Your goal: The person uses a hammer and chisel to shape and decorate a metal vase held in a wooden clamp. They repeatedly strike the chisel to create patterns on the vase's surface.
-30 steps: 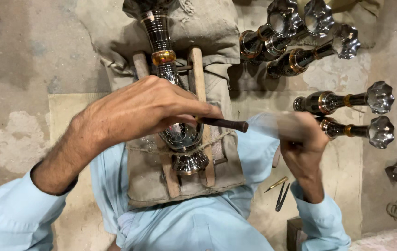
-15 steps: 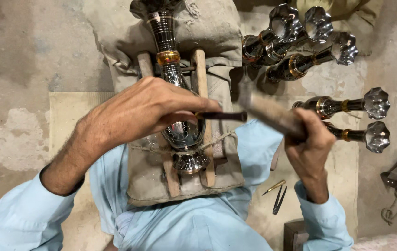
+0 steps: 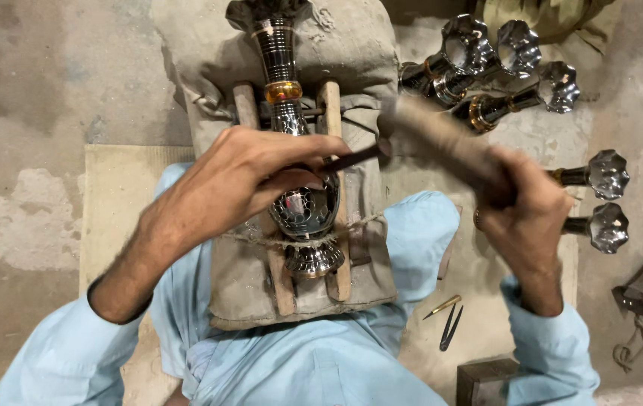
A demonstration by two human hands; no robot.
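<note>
A dark, shiny metal vase [image 3: 300, 210] with a brass band lies lengthwise between two wooden rails [image 3: 330, 120] on a padded sack over my lap, tied down with string. My left hand [image 3: 246, 177] rests over the vase body and pinches a thin dark chisel [image 3: 355, 158] whose tip sits on the metal. My right hand [image 3: 524, 218] grips a wooden mallet [image 3: 438, 139], blurred with motion, its head close to the chisel's outer end.
Several similar vases with scalloped mouths [image 3: 487, 53] lie on the floor at upper right, two more [image 3: 607, 199] beside my right hand. A small brass punch [image 3: 442, 307] and dark tweezers [image 3: 451, 328] lie near my right knee. A dark block [image 3: 487, 380] stands at bottom right.
The mallet has swung from low beside my right knee up and leftward toward the chisel's end. My left hand and the chisel have stayed on the vase.
</note>
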